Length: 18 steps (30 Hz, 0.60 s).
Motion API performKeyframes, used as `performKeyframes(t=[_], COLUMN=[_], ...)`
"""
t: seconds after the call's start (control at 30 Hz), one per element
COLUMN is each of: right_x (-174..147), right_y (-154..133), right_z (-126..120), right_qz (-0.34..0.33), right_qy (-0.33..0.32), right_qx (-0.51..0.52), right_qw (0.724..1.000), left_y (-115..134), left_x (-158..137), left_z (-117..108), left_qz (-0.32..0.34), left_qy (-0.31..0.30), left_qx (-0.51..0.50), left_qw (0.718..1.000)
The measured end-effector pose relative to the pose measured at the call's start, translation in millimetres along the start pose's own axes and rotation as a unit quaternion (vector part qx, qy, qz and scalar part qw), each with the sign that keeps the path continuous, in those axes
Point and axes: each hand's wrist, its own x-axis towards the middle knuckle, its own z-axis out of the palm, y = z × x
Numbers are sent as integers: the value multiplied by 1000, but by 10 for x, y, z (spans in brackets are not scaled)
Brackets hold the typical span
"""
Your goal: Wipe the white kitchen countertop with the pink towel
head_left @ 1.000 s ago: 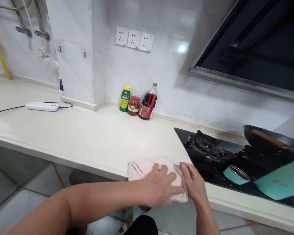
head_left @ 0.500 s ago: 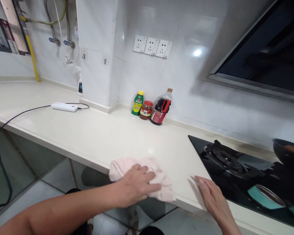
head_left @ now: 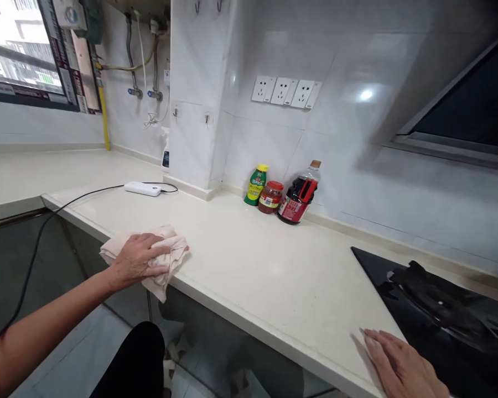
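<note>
My left hand (head_left: 138, 261) presses down on a pale pink cloth (head_left: 175, 247) at the front edge of the white countertop (head_left: 249, 282). Its fingers curve over the bunched fabric, and one corner hangs below the edge. Off to the right, my right hand (head_left: 402, 362) rests by the counter's edge beside the black gas hob (head_left: 448, 320). Nothing is in that hand, and its fingers are stretched out.
By the wall stand a green bottle with a yellow cap (head_left: 256, 185), a red-lidded jar (head_left: 270, 197) and a large dark sauce bottle (head_left: 297, 194). A white power bank (head_left: 142, 189) lies further left, its black cable trailing over the edge. A spray bottle (head_left: 166, 155) stands behind.
My left hand has slid the cloth leftward along the counter's front edge. The view has turned left, showing more of the window. My right hand stays beside the hob.
</note>
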Motion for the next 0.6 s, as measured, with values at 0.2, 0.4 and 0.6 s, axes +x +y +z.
performKeyframes(t=[0.2,0.4,0.6], right_x=[99,51,-73], right_y=[155,27,-191], right_z=[41,-9,-70], right_qz=[98,117,80], right_qy=[32,42,147], right_qx=[58,102,82], right_qw=[993,987,982], left_y=[586,1925,3242], left_x=[141,749,1500], left_z=[53,226,672], left_qz=[22,248,321], left_qy=[-27,-133,-231], left_qx=[-8,-155,-259], left_qw=[999,947,881])
